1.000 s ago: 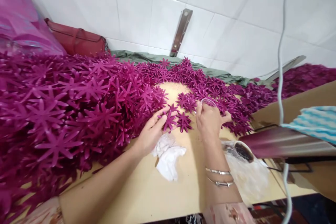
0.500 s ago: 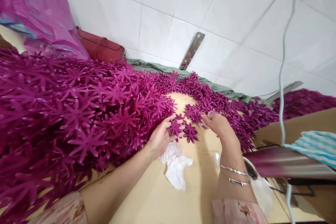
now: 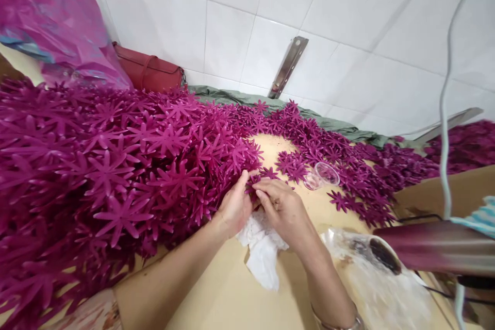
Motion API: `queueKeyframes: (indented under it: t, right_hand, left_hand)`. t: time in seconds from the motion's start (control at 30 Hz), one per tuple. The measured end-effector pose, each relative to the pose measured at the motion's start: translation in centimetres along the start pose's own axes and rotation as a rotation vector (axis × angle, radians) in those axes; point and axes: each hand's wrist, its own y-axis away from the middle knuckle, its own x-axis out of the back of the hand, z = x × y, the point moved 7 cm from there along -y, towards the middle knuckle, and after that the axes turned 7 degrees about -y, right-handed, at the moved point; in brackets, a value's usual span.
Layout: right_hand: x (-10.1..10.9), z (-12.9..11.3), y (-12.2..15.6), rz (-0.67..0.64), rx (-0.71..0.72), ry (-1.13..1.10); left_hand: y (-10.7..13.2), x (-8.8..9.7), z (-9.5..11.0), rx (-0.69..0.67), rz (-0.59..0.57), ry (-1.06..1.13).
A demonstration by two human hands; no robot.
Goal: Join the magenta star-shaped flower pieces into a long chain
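My left hand is at the middle, palm turned inward, holding a small purple star-shaped artificial flower piece mostly hidden by the fingers. Against it, my right hand has its thumb and fingertips pinched together at the flower. What lies between those fingertips is too small to make out. Just beyond the hands, more purple flower pieces lie loose on the tabletop. A clear round plastic container stands to the right of them. Under my hands is a crumpled white tissue.
A large heap of purple flower pieces covers the left side. At the back are a red bag, pink plastic sheeting and green cloth. On the right sit a clear plastic bag, a metallic cylinder and a hanging white cable.
My right hand has left the clear container and moved left to the flower in my left hand. The container now shows fully. My left hand stays nearly in place.
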Motion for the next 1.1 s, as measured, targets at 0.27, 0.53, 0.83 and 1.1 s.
queueKeyframes:
  t: [0.27, 0.53, 0.83, 1.1]
  right_hand:
    - [1.0, 1.4, 1.0, 0.12, -0.023, -0.072]
    - [1.0, 2.0, 1.1, 0.14, -0.074, 0.014]
    - [0.1, 3.7, 1.2, 0.099, -0.062, 0.066]
    - [0.4, 3.2, 0.8, 0.092, -0.029, -0.038]
  left_hand:
    - [0.1, -0.3, 0.2, 0.014, 0.016, -0.042]
    - [-0.1, -0.2, 0.0, 0.025, -0.004, -0.057]
    - [0.4, 0.0, 0.2, -0.011, -0.021, -0.108]
    - [0.6, -0.4, 0.0, -0.066, -0.133, -0.222]
